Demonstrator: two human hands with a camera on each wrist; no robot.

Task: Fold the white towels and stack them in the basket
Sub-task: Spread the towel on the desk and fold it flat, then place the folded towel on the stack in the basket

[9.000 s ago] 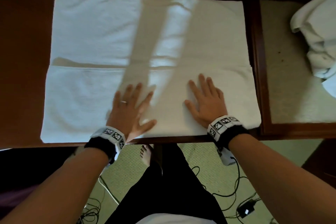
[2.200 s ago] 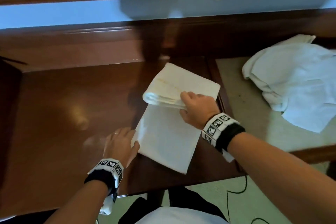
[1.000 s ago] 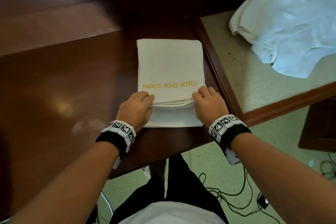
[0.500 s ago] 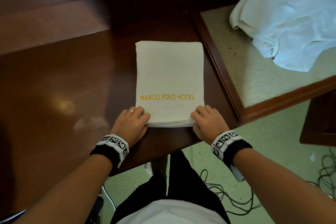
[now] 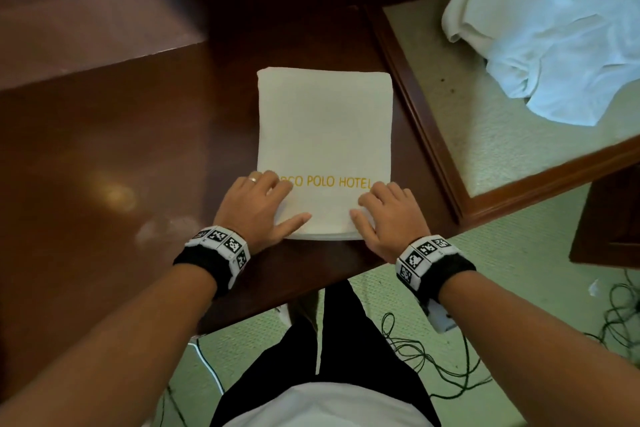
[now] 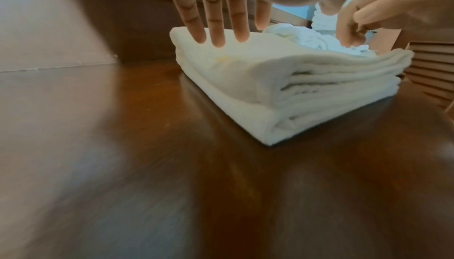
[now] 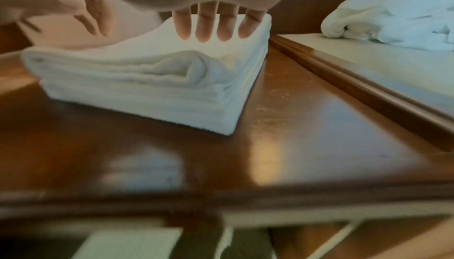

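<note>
One folded towel [image 5: 325, 135] lies at the desk's [image 5: 138, 156] near edge; left hand [image 5: 258, 206] and right hand [image 5: 389, 215] press it, fingers spread; unfolded towels [image 5: 554, 28] wait; apparently no basket in view.

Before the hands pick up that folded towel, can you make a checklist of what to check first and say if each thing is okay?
1. Folded towel lies flat on the desk, corners squared: ok.
2. Layers at the near edge are even: not ok; the right wrist view shows a bunched wrinkle in the top layers.
3. Left hand rests on the near left corner, fingers straight: ok.
4. Right hand rests on the near right corner, fingers straight: ok.
5. Basket ready to take the towel: cannot tell; none shows in any view.
6. More towels left to fold: not ok yet; a crumpled pile lies on the side table.
</note>
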